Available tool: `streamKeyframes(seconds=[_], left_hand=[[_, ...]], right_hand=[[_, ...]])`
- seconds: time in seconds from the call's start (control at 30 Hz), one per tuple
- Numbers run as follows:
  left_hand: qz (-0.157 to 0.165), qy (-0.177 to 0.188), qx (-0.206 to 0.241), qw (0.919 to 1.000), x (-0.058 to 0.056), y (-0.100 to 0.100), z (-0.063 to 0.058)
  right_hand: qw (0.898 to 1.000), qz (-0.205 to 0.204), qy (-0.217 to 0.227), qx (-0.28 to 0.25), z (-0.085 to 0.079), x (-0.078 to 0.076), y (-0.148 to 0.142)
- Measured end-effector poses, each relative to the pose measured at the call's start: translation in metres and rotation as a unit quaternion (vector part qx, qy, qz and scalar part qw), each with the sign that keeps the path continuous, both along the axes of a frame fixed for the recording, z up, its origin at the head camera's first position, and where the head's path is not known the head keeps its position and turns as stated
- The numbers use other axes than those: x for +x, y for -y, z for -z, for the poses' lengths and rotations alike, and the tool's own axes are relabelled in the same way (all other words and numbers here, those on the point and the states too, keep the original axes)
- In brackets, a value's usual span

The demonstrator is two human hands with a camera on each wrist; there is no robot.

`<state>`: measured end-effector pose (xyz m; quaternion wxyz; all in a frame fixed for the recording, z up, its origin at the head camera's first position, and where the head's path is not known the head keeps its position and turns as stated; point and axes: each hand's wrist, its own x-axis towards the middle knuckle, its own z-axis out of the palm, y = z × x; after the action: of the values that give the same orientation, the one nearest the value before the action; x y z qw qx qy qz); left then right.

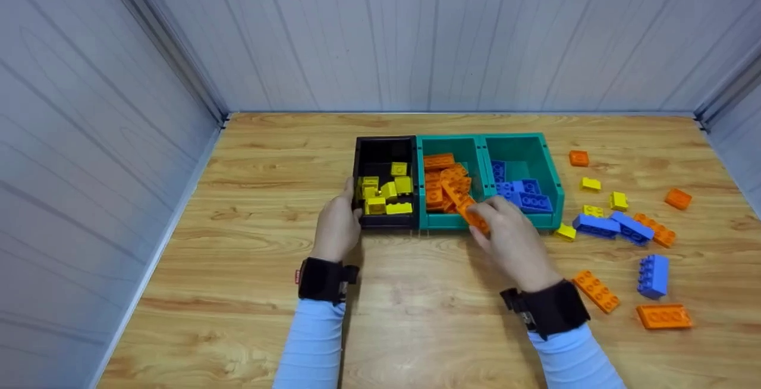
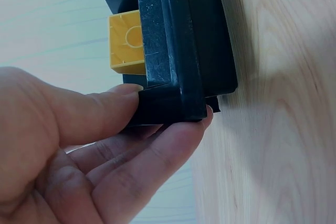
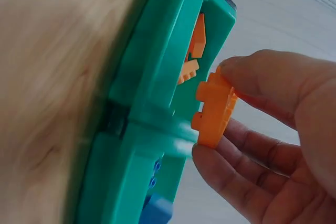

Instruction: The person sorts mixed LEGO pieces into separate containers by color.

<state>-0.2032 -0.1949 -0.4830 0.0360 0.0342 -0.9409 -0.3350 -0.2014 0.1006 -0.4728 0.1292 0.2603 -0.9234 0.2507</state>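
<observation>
My left hand (image 1: pixel 337 228) grips the front left corner of a black bin (image 2: pixel 173 77), thumb on the inner side and fingers beneath. Several yellow bricks (image 1: pixel 389 190) lie inside that bin. Between thumb and fingertips, my right hand (image 1: pixel 514 243) pinches an orange brick (image 3: pixel 212 108) at the front edge of the middle green bin (image 1: pixel 449 222). More orange bricks (image 1: pixel 439 162) are piled in this bin. To its right, another green bin (image 1: pixel 518 146) holds several blue bricks (image 1: pixel 534 201).
Loose bricks lie on the wooden table right of the bins: a standing blue brick (image 1: pixel 654 276), an orange brick (image 1: pixel 664 316) near the front, and a small yellow brick (image 1: pixel 590 184) farther back. A pale panel wall (image 1: pixel 404 38) closes off the back.
</observation>
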Motion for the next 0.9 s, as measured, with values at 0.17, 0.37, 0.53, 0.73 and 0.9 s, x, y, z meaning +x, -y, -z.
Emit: streamKeyframes(seconds=[0.17,0.37,0.53,0.73,0.9], left_hand=[[-0.002,0.002,0.009,1.0,0.0,-0.003,-0.001],[-0.006,0.002,0.008,0.9999,0.001,-0.002,-0.001],[-0.007,0.0,0.004,1.0,0.0,-0.002,-0.001],[-0.006,-0.001,-0.005,1.0,-0.001,-0.002,-0.001],[-0.003,-0.002,-0.014,0.9999,-0.001,-0.001,-0.001]], right_hand=[[1.0,-0.004,0.0,0.005,-0.011,-0.024,0.012],[0.999,0.01,0.012,0.039,-0.018,-0.053,0.025],[0.996,0.024,-0.001,0.088,-0.02,-0.062,0.03],[0.997,0.039,-0.003,0.069,-0.03,-0.055,0.02],[0.998,0.054,-0.012,0.018,-0.048,-0.03,-0.006]])
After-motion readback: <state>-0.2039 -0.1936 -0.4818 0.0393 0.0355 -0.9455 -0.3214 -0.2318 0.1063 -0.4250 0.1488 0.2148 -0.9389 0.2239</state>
